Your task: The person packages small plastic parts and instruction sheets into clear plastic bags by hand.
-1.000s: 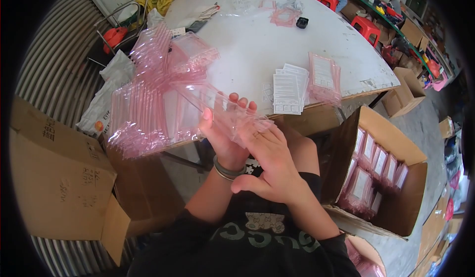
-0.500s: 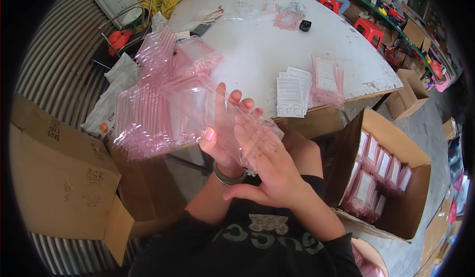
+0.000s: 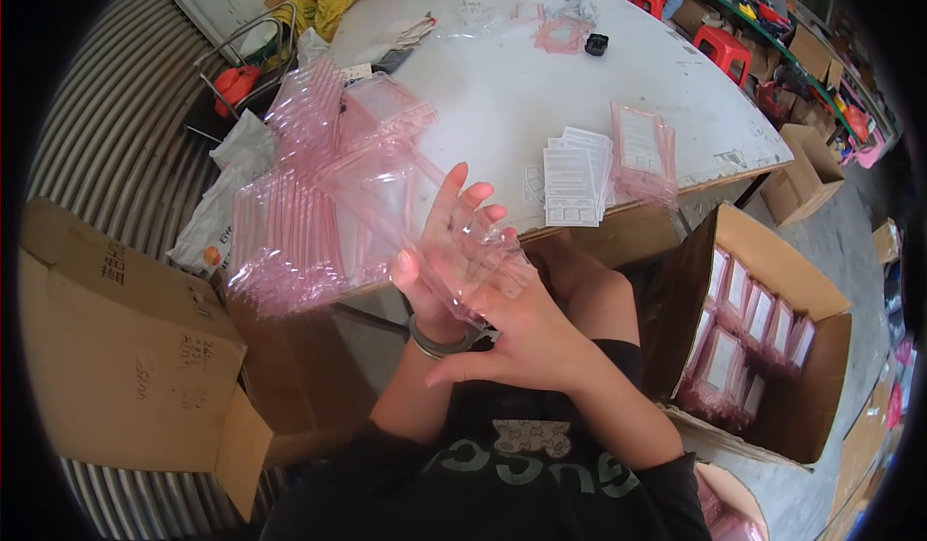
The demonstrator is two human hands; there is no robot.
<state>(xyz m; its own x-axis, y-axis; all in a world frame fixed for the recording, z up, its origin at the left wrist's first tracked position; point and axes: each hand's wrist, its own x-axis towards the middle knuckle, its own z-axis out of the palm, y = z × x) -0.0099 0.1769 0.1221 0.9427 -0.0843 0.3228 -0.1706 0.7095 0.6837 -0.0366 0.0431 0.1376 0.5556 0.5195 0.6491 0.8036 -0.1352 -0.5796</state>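
While the left hand (image 3: 434, 288) and right hand (image 3: 528, 333) clasp it, the pink-edged sleeve (image 3: 470, 260) looks clear, glossy, creased.

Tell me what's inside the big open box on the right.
The box holds pink-and-white packets, packed side by side. What lies beneath them is covered and cannot be seen.

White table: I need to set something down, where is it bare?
Bare patches lie between the left-hand pink sleeves and printed cards, and between the black object and table's right edge. The left side is crowded.
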